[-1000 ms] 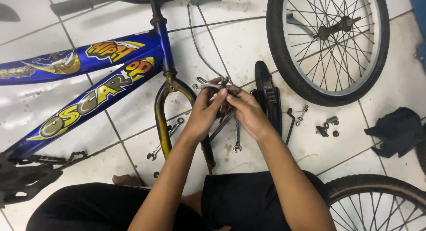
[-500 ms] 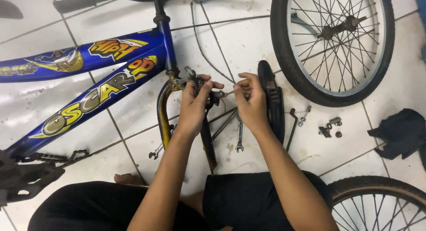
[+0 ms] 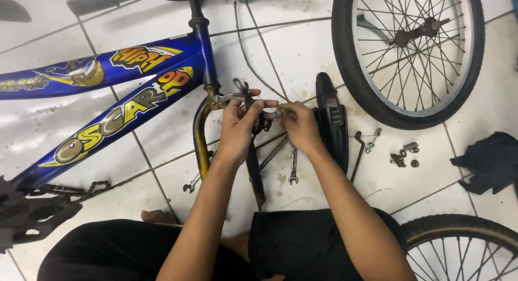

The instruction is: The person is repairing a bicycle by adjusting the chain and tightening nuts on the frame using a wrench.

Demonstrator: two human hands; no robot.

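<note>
We've got both hands up at the top of the yellow fork (image 3: 200, 135), right under the blue bike frame (image 3: 118, 97). Our left hand (image 3: 237, 132) is wrapped around the silver brake caliper (image 3: 237, 95), steadying it against the fork crown. A second ago both hands were bunched together over the part; now our right hand (image 3: 299, 124) has drawn a little to the side, fingertips pinched narrow on a small silver fitting (image 3: 273, 114) just beside the caliper, too small to identify. That reads like the piece is being lined up by hand. On the tiled floor (image 3: 324, 38), wrenches (image 3: 293, 165) lie below our hands, loose hardware (image 3: 403, 156) sits near the detached wheel (image 3: 410, 49), and a dark rag (image 3: 491, 159) lies well apart.
</note>
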